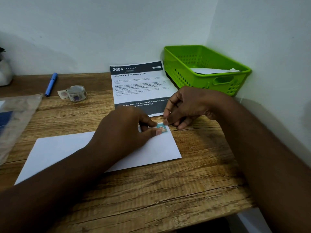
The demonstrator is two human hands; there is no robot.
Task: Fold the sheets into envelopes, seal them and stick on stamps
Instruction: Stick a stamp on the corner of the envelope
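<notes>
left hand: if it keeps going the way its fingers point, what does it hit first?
The left hand points right and slightly away, fingertips at the stamp on the envelope. Just past the stamp it would meet the right hand fingertips; depth is unclear.

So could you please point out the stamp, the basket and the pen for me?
stamp [161, 128], head view, its printed face.
basket [223, 80], head view, front wall at the handle slot.
pen [51, 84], head view, mid-barrel.
</notes>
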